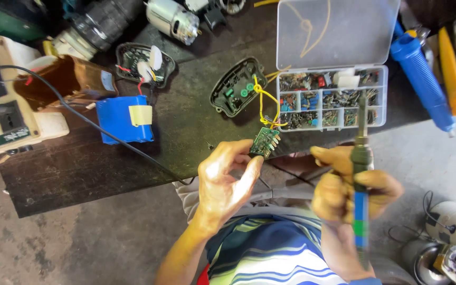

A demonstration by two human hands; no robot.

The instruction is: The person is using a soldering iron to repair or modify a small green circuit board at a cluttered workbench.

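We note the left hand (227, 177) pinching a small green circuit board (264, 142) by its lower edge between thumb and fingertips, the other fingers curled loosely; the board's far face and the solder joints are too small to make out. The board tilts, its long axis running from lower left to upper right, and yellow wires (262, 100) climb from its top edge to an open black housing (237, 93) lying on the dark workbench (106, 163). The right hand (350, 192) is closed in a full grip round a soldering iron (361, 158), whose long axis stands nearly vertical in the view, tip pointing away from the body; the tip overlaps a clear compartment box (333, 100), so we cannot tell where exactly it ends or whether it touches anything. The iron's blue and green handle runs down past the wrist and is cut off near the frame bottom. The box, lid raised, sits just beyond the board, filled with small components too fine to identify. Right of it lies a blue desoldering pump (422, 82). Well left, a blue battery pack (122, 119) with a tape patch rests on the bench, a black cable (80, 116) crossing it. A small motor (172, 18) lies at the top edge, partly cut off.
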